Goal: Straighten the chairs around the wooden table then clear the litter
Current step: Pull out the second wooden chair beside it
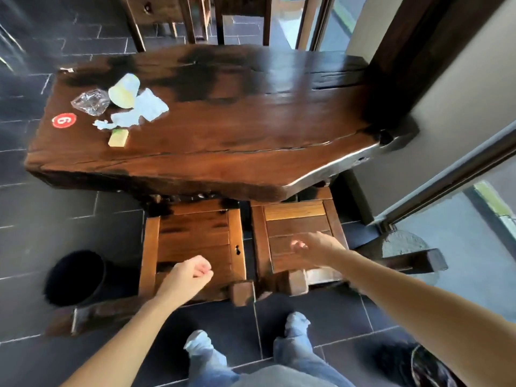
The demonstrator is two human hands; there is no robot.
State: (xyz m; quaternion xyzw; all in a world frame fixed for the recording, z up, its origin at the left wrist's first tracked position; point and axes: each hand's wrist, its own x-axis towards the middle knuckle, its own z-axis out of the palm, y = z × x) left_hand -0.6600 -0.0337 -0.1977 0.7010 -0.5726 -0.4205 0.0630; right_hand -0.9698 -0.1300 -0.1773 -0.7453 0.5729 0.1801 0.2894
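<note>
Two wooden chairs stand side by side at the near edge of the wooden table (237, 129), their seats pushed partly under the slab: the left chair (195, 238) and the right chair (298, 224), close together with a narrow gap between them. The left hand (190, 275) hovers over the near part of the left chair's seat with its fingers curled in toward the palm, holding nothing. The right hand (314, 250) hangs over the right chair's seat, blurred, with fingers loosely spread and nothing in it. The litter lies together at the table's left end: a paper cup (124, 90) tipped on its side, crumpled clear plastic (90, 102) just left of it, torn white tissue (141, 114) to the cup's right and near side, and a small yellowish packet (118, 138) nearer still. A round red number sticker (64, 120) sits left of the tissue. More wooden chairs (167, 15) stand beyond the far edge. A black bin (75, 277) stands on the dark tiled floor (307, 325) left of the left chair.
</note>
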